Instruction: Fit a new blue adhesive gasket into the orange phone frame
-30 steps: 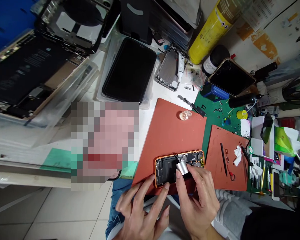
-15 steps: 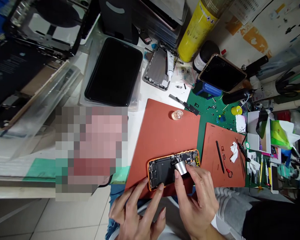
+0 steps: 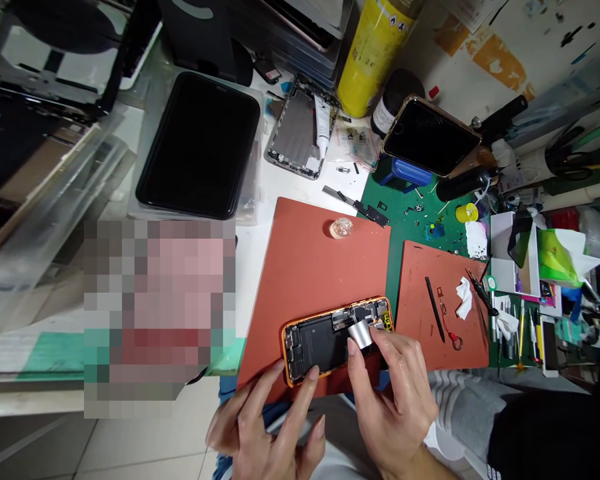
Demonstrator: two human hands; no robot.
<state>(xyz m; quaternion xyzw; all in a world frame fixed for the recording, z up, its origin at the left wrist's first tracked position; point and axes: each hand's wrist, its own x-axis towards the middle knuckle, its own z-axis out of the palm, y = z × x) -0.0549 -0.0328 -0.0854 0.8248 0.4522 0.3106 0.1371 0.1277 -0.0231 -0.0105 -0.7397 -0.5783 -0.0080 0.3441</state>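
Observation:
An opened phone (image 3: 320, 343) with an orange frame lies on the reddish-brown mat (image 3: 300, 267), its dark battery and inner parts bare. My right hand (image 3: 397, 400) pinches a shiny silver cap (image 3: 361, 334) between thumb and fingers, tilted over the upper inner parts of the phone. Whether the cap's narrow end touches them I cannot tell. With its fingers spread, my left hand (image 3: 275, 427) rests two fingertips at the phone's near edge. Further up the mat stands a small clear glass bottle (image 3: 341, 228).
A second mat (image 3: 415, 293) to the right carries a black stick (image 3: 435, 309) and a crumpled white tissue (image 3: 464, 298). Behind are a dark-screened phone (image 3: 200, 143), a grey phone frame (image 3: 297, 137) and a yellow spray can (image 3: 370, 60). A pixelated patch covers the left.
The whole view has shifted, so the mat, phone and bench appear further left. My right hand keeps its pinch on the silver cap, and my left fingertips stay at the phone's edge.

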